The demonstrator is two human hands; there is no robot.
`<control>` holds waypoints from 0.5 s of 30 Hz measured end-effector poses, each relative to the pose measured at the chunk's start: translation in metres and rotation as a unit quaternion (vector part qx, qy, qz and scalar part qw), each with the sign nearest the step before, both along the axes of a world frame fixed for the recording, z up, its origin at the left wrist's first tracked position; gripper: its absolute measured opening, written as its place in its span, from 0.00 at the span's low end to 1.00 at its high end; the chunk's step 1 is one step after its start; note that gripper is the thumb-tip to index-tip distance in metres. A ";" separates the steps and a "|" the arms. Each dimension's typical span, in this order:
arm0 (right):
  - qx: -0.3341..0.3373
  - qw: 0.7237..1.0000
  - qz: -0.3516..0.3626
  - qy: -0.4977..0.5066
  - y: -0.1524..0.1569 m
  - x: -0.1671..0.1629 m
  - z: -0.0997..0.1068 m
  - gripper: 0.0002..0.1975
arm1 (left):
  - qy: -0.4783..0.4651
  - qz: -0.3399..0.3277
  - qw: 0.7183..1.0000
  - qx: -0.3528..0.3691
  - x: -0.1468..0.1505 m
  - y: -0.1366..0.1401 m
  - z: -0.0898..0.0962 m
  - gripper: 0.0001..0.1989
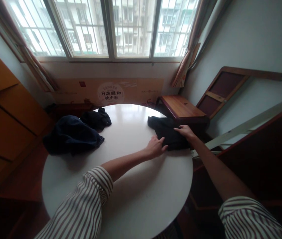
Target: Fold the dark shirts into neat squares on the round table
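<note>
A black piece of clothing (172, 139), folded into a compact flat shape, lies at the right edge of the round white table (131, 186). My left hand (155, 147) rests at its near left side, fingers apart and touching the cloth. At the upper right, my right hand (185, 130) pinches the edge of the same garment between thumb and fingers. Across the table on the left are a crumpled dark navy garment (73, 136) and, behind it, a smaller bunched black garment (97, 119). What kind of clothing each one is, I cannot tell.
Behind the table's right side stands a wooden side table (183, 108), near a wood-framed dark panel (220, 89). A pale sloping rail (250, 121) runs along the right. Orange-brown cabinets (9, 126) line the left. A printed banner (136, 89) hangs below the barred window (131, 30).
</note>
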State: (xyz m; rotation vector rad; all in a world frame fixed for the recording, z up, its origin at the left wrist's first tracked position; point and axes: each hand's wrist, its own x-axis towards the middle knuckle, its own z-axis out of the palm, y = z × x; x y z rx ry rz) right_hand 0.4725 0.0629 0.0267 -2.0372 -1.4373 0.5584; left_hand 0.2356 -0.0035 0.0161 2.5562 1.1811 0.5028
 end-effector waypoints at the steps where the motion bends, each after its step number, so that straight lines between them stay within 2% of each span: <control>1: 0.008 1.000 0.000 -0.030 0.001 0.002 0.001 0.13 | 0.014 -0.005 0.999 0.029 0.003 -0.004 -0.001 0.25; 4: 0.044 0.992 0.041 -0.115 0.007 0.000 0.004 0.24 | 0.046 -0.031 0.996 0.074 0.007 -0.010 -0.004 0.22; 7: 0.057 0.975 0.134 -0.168 0.019 -0.016 0.005 0.26 | 0.098 -0.076 0.990 0.072 0.005 -0.010 -0.007 0.17; 10: 0.025 0.959 0.199 -0.200 0.035 -0.039 -0.002 0.27 | 0.149 -0.127 0.976 0.094 0.004 -0.011 -0.010 0.17; 15: -0.030 0.947 0.225 -0.225 0.054 -0.073 -0.017 0.33 | 0.182 -0.169 0.959 0.138 0.006 -0.019 -0.011 0.18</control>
